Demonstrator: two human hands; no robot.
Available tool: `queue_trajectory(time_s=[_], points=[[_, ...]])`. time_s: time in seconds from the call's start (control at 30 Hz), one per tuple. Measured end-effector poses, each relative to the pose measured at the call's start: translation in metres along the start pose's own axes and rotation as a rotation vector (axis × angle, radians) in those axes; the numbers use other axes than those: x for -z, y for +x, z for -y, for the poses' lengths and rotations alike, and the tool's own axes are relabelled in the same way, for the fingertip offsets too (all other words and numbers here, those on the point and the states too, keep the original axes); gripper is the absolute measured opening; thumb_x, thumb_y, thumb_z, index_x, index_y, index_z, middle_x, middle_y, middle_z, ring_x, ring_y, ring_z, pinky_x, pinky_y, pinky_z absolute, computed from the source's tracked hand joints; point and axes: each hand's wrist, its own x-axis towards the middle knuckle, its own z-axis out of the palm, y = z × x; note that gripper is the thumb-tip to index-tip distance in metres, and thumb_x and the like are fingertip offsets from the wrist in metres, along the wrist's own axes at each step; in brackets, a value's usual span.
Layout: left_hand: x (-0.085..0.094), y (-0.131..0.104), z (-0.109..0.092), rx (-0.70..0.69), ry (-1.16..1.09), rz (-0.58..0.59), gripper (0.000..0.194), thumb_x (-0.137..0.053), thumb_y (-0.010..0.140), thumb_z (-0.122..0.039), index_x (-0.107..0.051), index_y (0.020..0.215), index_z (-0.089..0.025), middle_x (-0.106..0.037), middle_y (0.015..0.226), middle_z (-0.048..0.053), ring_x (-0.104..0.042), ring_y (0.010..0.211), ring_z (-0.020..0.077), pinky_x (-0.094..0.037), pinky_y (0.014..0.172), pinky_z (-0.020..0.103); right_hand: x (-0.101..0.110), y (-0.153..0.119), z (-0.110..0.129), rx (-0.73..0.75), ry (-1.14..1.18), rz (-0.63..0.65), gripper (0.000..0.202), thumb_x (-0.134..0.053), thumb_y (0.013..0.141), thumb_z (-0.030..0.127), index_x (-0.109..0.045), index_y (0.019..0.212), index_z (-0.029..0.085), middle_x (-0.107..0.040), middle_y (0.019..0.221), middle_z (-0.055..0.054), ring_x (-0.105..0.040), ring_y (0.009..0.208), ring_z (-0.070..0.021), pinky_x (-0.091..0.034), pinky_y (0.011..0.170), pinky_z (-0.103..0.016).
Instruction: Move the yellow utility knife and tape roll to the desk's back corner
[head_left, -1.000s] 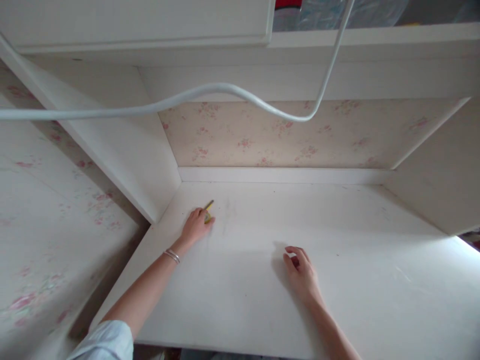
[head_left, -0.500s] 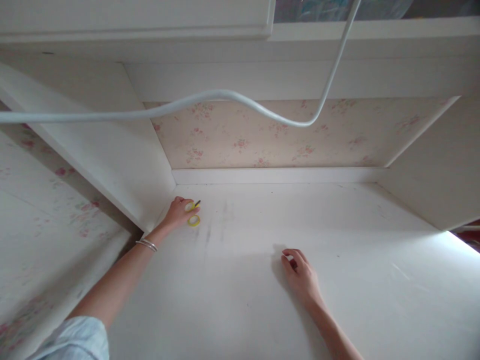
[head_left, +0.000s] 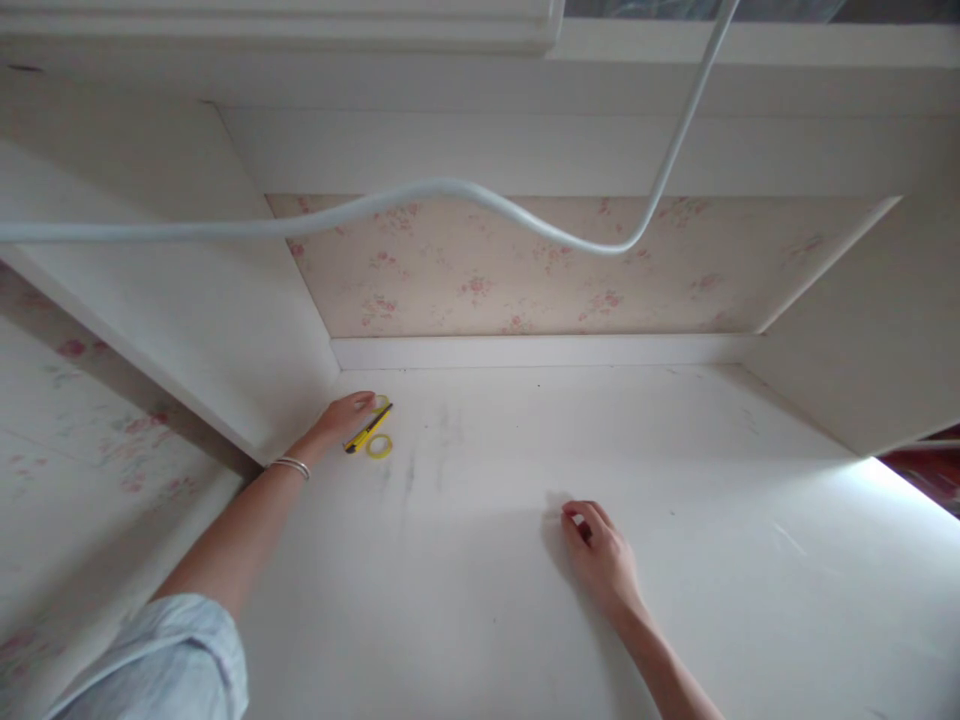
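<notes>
At the back left of the white surface [head_left: 480, 590], my left hand [head_left: 346, 415] has its fingers closed at the left edge of a yellow roll of tape [head_left: 385, 401]. A yellow and black utility knife [head_left: 367, 430] lies slantwise just right of this hand, partly over the near side of that roll. Close to the knife, a second yellow roll of tape [head_left: 379, 446] lies flat. My right hand [head_left: 604, 550] rests on the surface right of the middle. Its thumb and forefinger are curled together, with no object visible between them.
A pale cable [head_left: 450, 188] crosses the upper view in front of the cabinet [head_left: 300, 60]. White side panels [head_left: 840, 330] border the surface left and right. Flowered wallpaper [head_left: 480, 270] covers the back above a low white ledge [head_left: 540, 352].
My left hand has drawn back leftward from the knife, which now shows at full length. The roll at its fingers has shifted slightly away from me. My right hand stays put.
</notes>
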Motion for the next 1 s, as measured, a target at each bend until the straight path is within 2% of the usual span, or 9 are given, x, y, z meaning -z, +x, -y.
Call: queue_trajectory(time_s=[0.1,0.23,0.33,0.4,0.57,0.8,0.9,1.0], points=[[0.003,-0.013,0.005,-0.066,0.018,0.05,0.059,-0.047,0.076,-0.044,-0.046,0.13,-0.02,-0.049,0.136,0.004,-0.045,0.125,0.0237,-0.034,0.105,0.032,0.001,0.0,0.0,-0.001,-0.022,0.019,0.029,-0.039,0.087,0.043,-0.061,0.092,0.025,-0.065,0.091,-0.002,-0.06,0.065,-0.0139,-0.043,0.06,-0.024],[-0.004,-0.027,0.009,-0.188,0.063,0.148,0.078,-0.056,0.066,-0.04,-0.038,0.137,-0.017,-0.029,0.149,0.004,-0.028,0.136,0.0251,-0.023,0.112,0.034,0.001,0.0,0.001,0.005,-0.034,0.028,0.03,-0.039,0.087,0.044,-0.062,0.092,0.025,-0.066,0.09,-0.002,-0.06,0.064,-0.0143,-0.043,0.059,-0.024],[-0.017,-0.028,0.01,-0.236,0.16,0.201,0.078,-0.05,0.071,-0.04,-0.03,0.141,-0.013,-0.016,0.152,0.006,-0.015,0.14,0.0254,-0.016,0.114,0.037,0.0,-0.001,0.002,0.001,-0.046,0.027,0.03,-0.039,0.087,0.045,-0.062,0.092,0.026,-0.065,0.091,-0.001,-0.06,0.063,-0.0137,-0.043,0.058,-0.024],[-0.026,-0.024,0.012,-0.219,0.203,0.205,0.073,-0.041,0.077,-0.039,-0.027,0.142,-0.01,-0.014,0.152,0.008,-0.011,0.141,0.0245,-0.014,0.115,0.038,0.0,-0.001,0.003,0.002,-0.057,0.028,0.03,-0.039,0.087,0.045,-0.062,0.092,0.026,-0.065,0.09,-0.001,-0.06,0.063,-0.0135,-0.042,0.058,-0.024],[-0.04,-0.007,0.016,-0.145,0.207,0.142,0.069,-0.03,0.082,-0.036,-0.022,0.143,-0.004,-0.014,0.152,0.012,-0.007,0.141,0.0261,-0.012,0.115,0.042,0.001,-0.001,0.005,0.02,-0.064,0.031,0.03,-0.037,0.088,0.044,-0.061,0.091,0.025,-0.065,0.091,-0.001,-0.06,0.064,-0.0133,-0.042,0.058,-0.024],[-0.036,0.014,0.01,-0.064,0.154,0.009,0.07,-0.038,0.079,-0.03,-0.024,0.142,-0.003,-0.02,0.15,0.018,-0.011,0.14,0.032,-0.013,0.113,0.049,0.0,-0.001,0.005,0.029,-0.073,0.014,0.029,-0.038,0.088,0.042,-0.061,0.091,0.025,-0.065,0.091,-0.001,-0.06,0.064,-0.0131,-0.041,0.058,-0.024],[-0.031,0.014,0.001,-0.072,0.116,-0.059,0.07,-0.043,0.076,-0.027,-0.028,0.141,-0.006,-0.025,0.149,0.017,-0.015,0.139,0.0327,-0.015,0.113,0.051,0.0,-0.001,0.005,0.034,-0.064,0.01,0.027,-0.038,0.088,0.041,-0.061,0.09,0.025,-0.065,0.091,-0.001,-0.06,0.064,-0.0127,-0.041,0.058,-0.024],[-0.029,0.003,-0.014,-0.106,0.067,-0.158,0.063,-0.04,0.078,-0.023,-0.032,0.139,-0.008,-0.028,0.147,0.015,-0.017,0.139,0.03,-0.015,0.113,0.05,0.0,-0.001,0.005,0.041,-0.067,0.007,0.027,-0.038,0.089,0.04,-0.06,0.091,0.025,-0.065,0.093,-0.001,-0.06,0.064,-0.0126,-0.041,0.058,-0.024]])
